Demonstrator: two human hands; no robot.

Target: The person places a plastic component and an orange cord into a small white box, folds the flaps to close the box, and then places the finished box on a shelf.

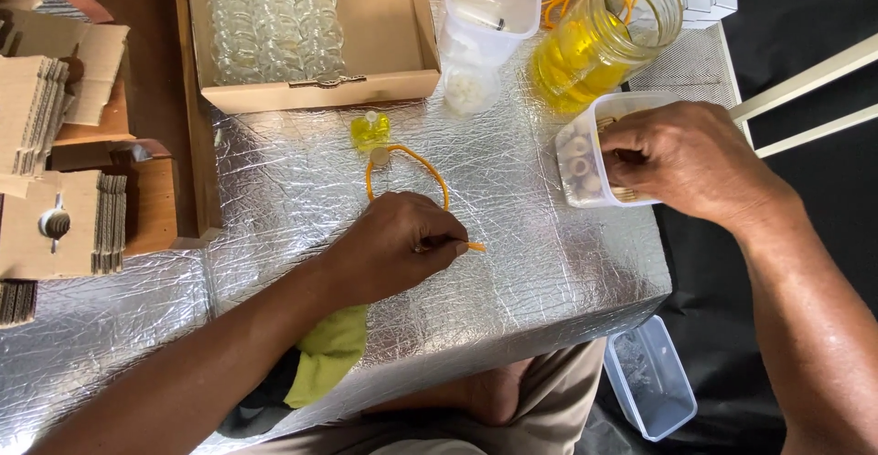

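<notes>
Foil-covered table [302, 190]. Right hand [681, 158], at 3 o'clock, dips into a clear tub [574, 173] of small caps; its fingertips are hidden, grip uncertain. Left hand [398, 240] pinches the orange tube [416, 164], apparently leading to a small yellow bottle [370, 130] at 12 o'clock.

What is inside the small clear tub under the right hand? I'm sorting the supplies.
The clear tub holds small pale ring-shaped pieces. The right hand reaches in and covers the tub's far half, so anything there is hidden.
</notes>
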